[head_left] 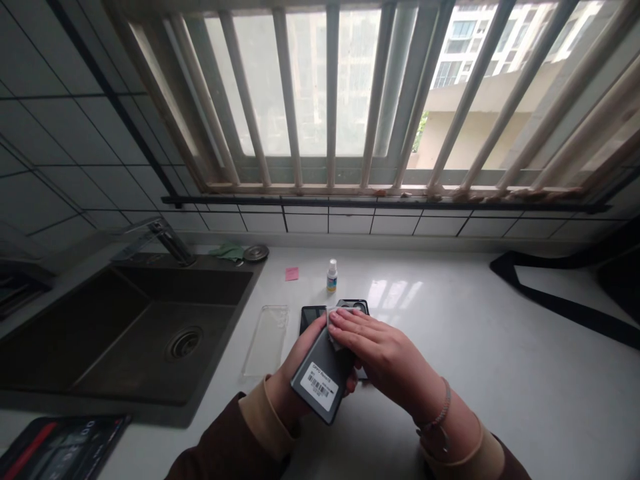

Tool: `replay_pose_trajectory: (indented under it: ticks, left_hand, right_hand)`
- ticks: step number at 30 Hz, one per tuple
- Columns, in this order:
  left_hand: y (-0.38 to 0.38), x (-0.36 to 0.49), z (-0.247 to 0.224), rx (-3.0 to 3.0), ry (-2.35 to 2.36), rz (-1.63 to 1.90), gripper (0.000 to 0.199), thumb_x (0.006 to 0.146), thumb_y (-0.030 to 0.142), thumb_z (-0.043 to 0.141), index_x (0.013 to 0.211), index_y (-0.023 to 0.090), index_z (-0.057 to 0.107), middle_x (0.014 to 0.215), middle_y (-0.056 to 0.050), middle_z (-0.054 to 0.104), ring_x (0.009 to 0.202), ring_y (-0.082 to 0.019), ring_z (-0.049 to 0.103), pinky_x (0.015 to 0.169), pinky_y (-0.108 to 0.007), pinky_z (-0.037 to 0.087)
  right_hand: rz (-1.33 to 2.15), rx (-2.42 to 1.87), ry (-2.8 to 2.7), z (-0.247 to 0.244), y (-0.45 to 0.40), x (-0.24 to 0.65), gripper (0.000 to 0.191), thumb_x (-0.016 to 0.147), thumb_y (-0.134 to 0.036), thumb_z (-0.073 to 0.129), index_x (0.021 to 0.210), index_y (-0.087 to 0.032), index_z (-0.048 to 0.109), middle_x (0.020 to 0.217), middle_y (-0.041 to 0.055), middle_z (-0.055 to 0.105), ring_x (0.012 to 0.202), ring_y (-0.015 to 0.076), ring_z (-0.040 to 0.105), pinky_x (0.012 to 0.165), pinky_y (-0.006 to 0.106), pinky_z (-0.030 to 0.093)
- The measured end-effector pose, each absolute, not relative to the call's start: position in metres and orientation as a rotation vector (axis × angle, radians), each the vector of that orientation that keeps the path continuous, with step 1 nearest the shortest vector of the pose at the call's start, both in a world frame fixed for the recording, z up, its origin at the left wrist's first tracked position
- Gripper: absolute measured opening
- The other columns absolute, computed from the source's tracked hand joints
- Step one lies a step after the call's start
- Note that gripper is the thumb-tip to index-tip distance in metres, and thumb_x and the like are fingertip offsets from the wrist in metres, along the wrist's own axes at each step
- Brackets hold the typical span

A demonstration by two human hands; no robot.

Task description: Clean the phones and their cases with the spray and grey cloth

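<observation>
My left hand (300, 373) grips a grey OPPO phone (320, 390), whose back carries a white barcode sticker. My right hand (385, 353) lies flat over the phone's upper end, with a small white cloth (336, 330) pinched under its fingers against the phone. Behind my hands are a black phone (311, 319) and a dark phone case (356, 306) with a camera cut-out, both partly hidden. A clear plastic phone case (265, 340) lies left of my left hand. A small bottle (331, 277) stands beyond them.
A pink sticky note (291, 273) lies on the white countertop (450, 320). To the left is a dark sink (145, 347) with a faucet (173, 243). A green cloth (227, 251) lies behind it. A black strap (565, 300) crosses the right side.
</observation>
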State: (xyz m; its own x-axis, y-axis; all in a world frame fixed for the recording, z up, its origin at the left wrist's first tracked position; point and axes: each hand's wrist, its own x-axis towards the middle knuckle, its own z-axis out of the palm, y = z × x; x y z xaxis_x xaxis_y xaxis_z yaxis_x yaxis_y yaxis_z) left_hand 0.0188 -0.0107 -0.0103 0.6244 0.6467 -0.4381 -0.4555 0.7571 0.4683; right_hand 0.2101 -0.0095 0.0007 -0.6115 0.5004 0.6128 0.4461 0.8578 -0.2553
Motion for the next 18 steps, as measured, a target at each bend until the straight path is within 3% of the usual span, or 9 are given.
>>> replay_pose_trajectory:
  ticks: [5,13,18]
  left_hand:
    - [-0.011,0.019,-0.009,0.329,0.555,0.602,0.072,0.103,0.069,0.035,0.099,0.009,0.074,0.082,-0.017,0.076,0.057,-0.027,0.073,0.052,-0.032,0.052]
    - [-0.012,0.018,-0.014,0.342,0.613,0.682,0.071,0.1,0.074,0.042,0.117,0.012,0.072,0.076,-0.012,0.075,0.052,-0.025,0.072,0.049,-0.031,0.051]
    - [-0.016,0.021,-0.01,0.459,0.593,0.63,0.086,0.099,0.081,0.031,0.095,0.008,0.076,0.076,-0.015,0.074,0.055,-0.023,0.072,0.054,-0.029,0.053]
  right_hand:
    - [0.042,-0.911,-2.246,-0.005,-0.005,0.211,0.061,0.096,0.005,0.05,0.152,-0.019,0.058,0.152,0.0134,0.063,0.14,0.0255,0.062,0.121,0.047,0.051]
    - [0.141,-0.68,-2.346,0.005,-0.012,0.209,0.052,0.102,-0.006,0.057,0.15,-0.023,0.06,0.15,0.0076,0.065,0.144,0.0234,0.058,0.125,0.045,0.045]
    - [0.076,-0.817,-2.299,0.004,-0.011,0.209,0.049,0.1,-0.002,0.054,0.146,-0.017,0.063,0.149,0.0119,0.066,0.142,0.0255,0.061,0.123,0.048,0.049]
